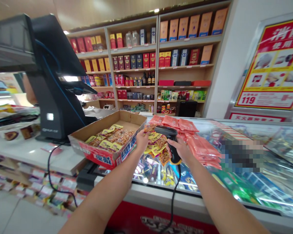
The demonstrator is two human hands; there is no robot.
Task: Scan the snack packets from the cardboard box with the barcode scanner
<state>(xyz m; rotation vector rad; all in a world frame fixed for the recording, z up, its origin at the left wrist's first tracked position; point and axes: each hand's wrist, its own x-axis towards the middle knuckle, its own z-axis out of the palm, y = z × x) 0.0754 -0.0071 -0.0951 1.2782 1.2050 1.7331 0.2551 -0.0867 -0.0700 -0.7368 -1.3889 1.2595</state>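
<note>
My right hand (182,150) grips the handle of a black barcode scanner (169,138) with a yellow base; its cable hangs down over the counter edge. The scanner's head points at a bunch of yellow snack packets (156,143) that my left hand (142,139) holds up by its top corner. Both hands hover above the glass top of a freezer chest (258,182). Just left of my left hand sits an open cardboard box (104,156) with several more yellow snack packets inside.
A pile of orange-red packets (197,143) lies on the freezer glass right of the scanner. A black checkout terminal (56,97) stands on the white counter at left. Shelves of boxed goods and bottles (146,61) fill the back wall. A red poster (275,65) stands at right.
</note>
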